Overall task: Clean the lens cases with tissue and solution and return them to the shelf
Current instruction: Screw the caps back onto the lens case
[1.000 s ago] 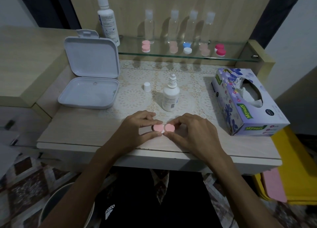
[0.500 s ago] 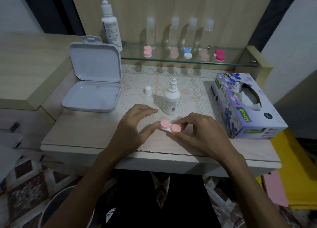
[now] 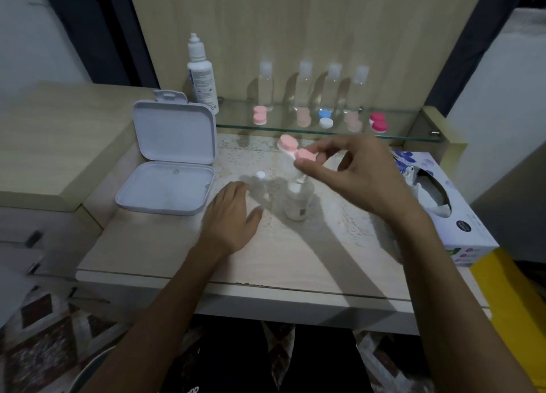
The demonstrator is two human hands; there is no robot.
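Head view: right hand (image 3: 357,177) raised above the surface (image 3: 295,253), thumb and forefinger pinching a lens case (image 3: 297,150) by its near cap. Case is a twin type, two round pink screw caps on a white base, tilted, far cap pointing up-left, held in the air above the small solution bottle (image 3: 298,202), just near of the glass shelf (image 3: 325,128). Other right fingers loosely spread. Left hand (image 3: 232,218) flat on the surface, palm down, fingers relaxed, holding nothing, just left of the small bottle. Small white cap (image 3: 260,174) on the lace mat far of the left hand. On the shelf, left to right: pink case (image 3: 260,115), pale pink case (image 3: 303,117), blue and white case (image 3: 325,118), pale pink case (image 3: 354,120), magenta case (image 3: 379,122); four clear bottles (image 3: 313,85) stand behind them, blurred. Tall white solution bottle (image 3: 202,76) at shelf's left end. Open white box (image 3: 171,159) on the left, lid upright. Tissue box (image 3: 440,203) on the right, tissue poking out.
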